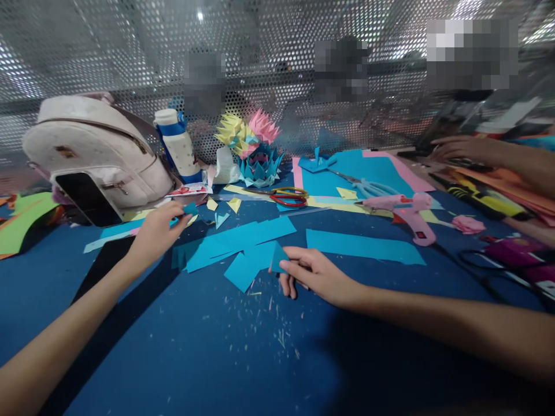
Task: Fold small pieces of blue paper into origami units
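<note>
In the head view, a person's left hand pinches a small blue piece between thumb and fingers above the left side of a blue worktop, while the right hand holds a folded blue paper between thumb and forefinger, its other fingers curled beneath. Blue strips and a blue square overlap between the two hands; another blue strip lies beyond the right hand. Paper scraps dot the worktop nearer the wearer.

Farther back, red-and-yellow-handled scissors rest near small yellow pieces, and a pink glue gun lies at right beside light-blue-handled scissors, whose blades reach over large blue sheets. Pointed paper flowers in yellow, pink and blue stand near the perforated panel. At left, a dark phone leans against a pale backpack, with a white-and-blue bottle beside the bag. At far right, another person's hand reaches over a blurred clutter of items.
</note>
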### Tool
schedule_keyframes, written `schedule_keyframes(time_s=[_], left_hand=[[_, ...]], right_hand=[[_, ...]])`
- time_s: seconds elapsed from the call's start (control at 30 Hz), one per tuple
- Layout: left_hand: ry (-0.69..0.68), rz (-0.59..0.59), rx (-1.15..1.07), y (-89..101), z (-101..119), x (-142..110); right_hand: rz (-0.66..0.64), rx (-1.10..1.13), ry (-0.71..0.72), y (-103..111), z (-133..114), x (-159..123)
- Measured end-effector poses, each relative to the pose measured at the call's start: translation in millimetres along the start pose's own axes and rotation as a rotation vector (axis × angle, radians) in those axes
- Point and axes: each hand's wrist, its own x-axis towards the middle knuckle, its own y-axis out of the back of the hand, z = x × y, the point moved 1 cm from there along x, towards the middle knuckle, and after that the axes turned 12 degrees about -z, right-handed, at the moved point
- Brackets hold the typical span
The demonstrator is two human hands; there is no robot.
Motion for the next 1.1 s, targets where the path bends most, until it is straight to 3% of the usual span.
schedule_keyframes(time_s=[0.1,0.23,0.4,0.5,0.77,1.1], left_hand=[[-0.017,-0.005,0.06,-4.0,1.6,-1.9],[-0.054,0.075,-0.03,-13.7,37.0,-9.0],[-0.154,-0.188,-0.381,-45.0,99.8,-25.3],[-0.147,-0.26,-0.516,-57.8,119.5,-30.8],[-0.069,-0.135,-0.564,-55.3,123.2,-38.0],[0.008,-0.195,-0.61,-57.2,125.9,-41.0]], right_hand=[[0.002,-0.007,0.006,0.1,-0.6,0.1],[0.006,-0.007,0.01,0.3,-1.8,-0.1],[-0.017,-0.026,0.033,0.6,1.1,0.6],[-0.038,-0.055,0.048,0.4,3.0,1.2],[-0.057,-0.117,0.053,-0.4,1.4,0.2],[-0.042,-0.145,0.05,0.1,-1.3,-0.1]])
